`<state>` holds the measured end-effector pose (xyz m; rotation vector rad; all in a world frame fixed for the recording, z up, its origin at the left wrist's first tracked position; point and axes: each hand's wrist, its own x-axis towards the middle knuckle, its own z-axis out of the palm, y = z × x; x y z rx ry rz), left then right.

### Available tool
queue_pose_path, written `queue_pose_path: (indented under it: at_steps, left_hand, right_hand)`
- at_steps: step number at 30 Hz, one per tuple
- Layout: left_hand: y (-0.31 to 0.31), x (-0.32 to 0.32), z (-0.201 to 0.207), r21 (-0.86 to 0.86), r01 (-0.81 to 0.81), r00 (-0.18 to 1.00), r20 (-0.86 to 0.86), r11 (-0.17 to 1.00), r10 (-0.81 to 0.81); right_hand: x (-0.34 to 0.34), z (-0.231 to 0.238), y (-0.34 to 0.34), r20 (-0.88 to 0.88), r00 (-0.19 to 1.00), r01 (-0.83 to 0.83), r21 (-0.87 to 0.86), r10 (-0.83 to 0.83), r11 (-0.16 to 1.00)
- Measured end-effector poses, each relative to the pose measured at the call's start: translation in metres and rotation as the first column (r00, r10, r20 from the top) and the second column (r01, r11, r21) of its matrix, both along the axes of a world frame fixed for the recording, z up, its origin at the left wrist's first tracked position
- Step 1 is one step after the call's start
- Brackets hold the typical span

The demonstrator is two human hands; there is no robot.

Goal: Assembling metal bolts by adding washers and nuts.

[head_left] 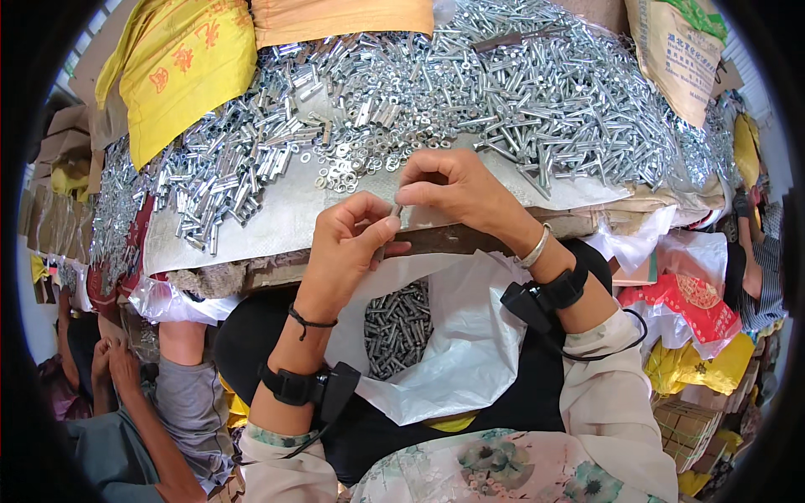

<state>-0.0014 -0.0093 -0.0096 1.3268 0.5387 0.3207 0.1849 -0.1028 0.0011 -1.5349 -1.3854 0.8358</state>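
The tabletop spreads out beyond the white bag, its brown front edge running just past the bag's far rim. On it, farther from the bag and over to its right, is a broad heap of long silvery bolts. Short metal sleeves lie beyond the bag to its left, and a yellow sack drapes over the heap still farther out on that side.

The white bag itself sits open on the person's lap, and a pile of grey fasteners shows inside it, toward its left side.

Both hands are raised above the bag's far rim. The left hand, over the bag's far left corner, is bent at the fingers with thumb and forefinger pinched together. The right hand reaches a little farther out past the bag, its fingers curled and its thumb tip brought in toward the left; whether it grips anything I cannot tell.

Loose washers lie beyond the bag, past the left hand.

Smallest is the thin metal piece in the left hand's pinch, over the far side of the bag. From the left palm it lies outward and to the right; from the right palm, to the left and back toward the bag. Its long axis appears to run roughly away from the bag, up toward the right fingertips. The left hand is the nearer, touching it; the right fingertips are just beside its far end, and contact there is too small to judge.
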Motion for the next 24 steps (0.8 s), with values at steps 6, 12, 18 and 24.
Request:
queue_pose_path:
  at_steps: [6, 12, 18, 24]
  left_hand:
    - [-0.006, 0.006, -0.004, 0.005, -0.214, 0.959, 0.194, 0.977, 0.209]
    - [0.011, -0.005, 0.005, -0.103, -0.218, 0.96, 0.158, 0.97, 0.233]
    - [0.014, -0.02, 0.036, 0.128, 0.201, 0.964, -0.201, 0.971, -0.173]
    - [0.078, -0.018, -0.021, 0.962, -0.199, 0.812, 0.056, 0.186, 0.582]
  right_hand:
    - [-0.066, 0.002, -0.004, 0.202, 0.954, 0.125, 0.398, -0.219, 0.909]
    - [-0.102, 0.017, -0.04, 0.57, 0.821, -0.324, 0.531, -0.047, 0.783]
    - [0.008, -0.006, -0.017, 0.752, 0.37, 0.135, 0.537, -0.545, 0.832]
    - [0.046, -0.011, -0.029, 0.887, 0.231, 0.342, 0.311, -0.4, 0.887]
